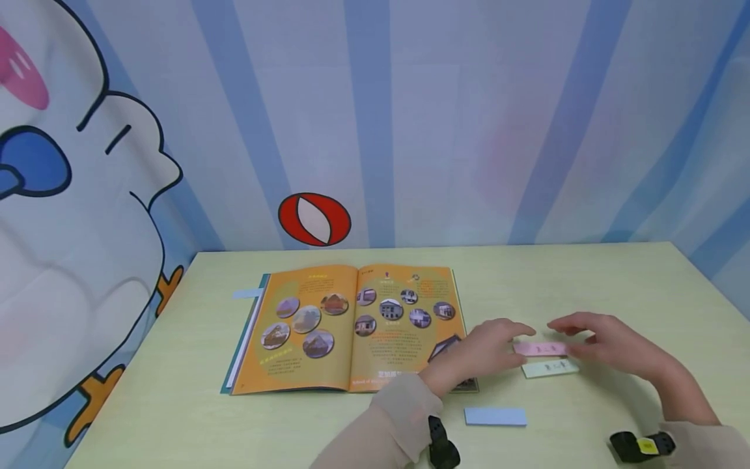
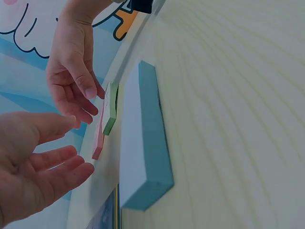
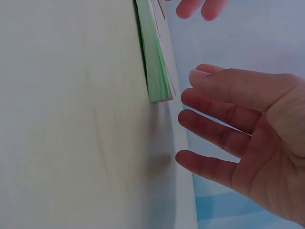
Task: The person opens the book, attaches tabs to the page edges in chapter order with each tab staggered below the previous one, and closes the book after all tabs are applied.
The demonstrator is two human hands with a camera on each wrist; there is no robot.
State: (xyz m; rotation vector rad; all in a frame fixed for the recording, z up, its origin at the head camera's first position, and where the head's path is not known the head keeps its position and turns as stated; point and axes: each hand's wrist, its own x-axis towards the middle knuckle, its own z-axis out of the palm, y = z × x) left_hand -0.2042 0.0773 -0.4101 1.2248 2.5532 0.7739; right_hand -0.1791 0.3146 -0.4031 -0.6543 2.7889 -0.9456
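A pink sticky note pad [image 1: 540, 349] lies on the table with a light green sticky note pad [image 1: 551, 369] just in front of it; both bear small printed marks. My left hand [image 1: 489, 352] is at the pink pad's left end, fingers loosely spread. At the right end hovers my right hand [image 1: 615, 345], its fingers gently bent and apart. Neither hand holds anything. In the left wrist view, a thick blue sticky note pad [image 2: 145, 143] lies below both hands. The right wrist view shows the green pad's edge [image 3: 155, 62] beside my right fingertips.
An open book [image 1: 310, 371] with orange pages lies left of the pads, its lower right corner partly behind my left forearm. A pale blue paper strip [image 1: 247, 294] sticks out from its left edge. Behind the table [image 1: 176, 423] hangs a blue striped curtain [image 1: 422, 130].
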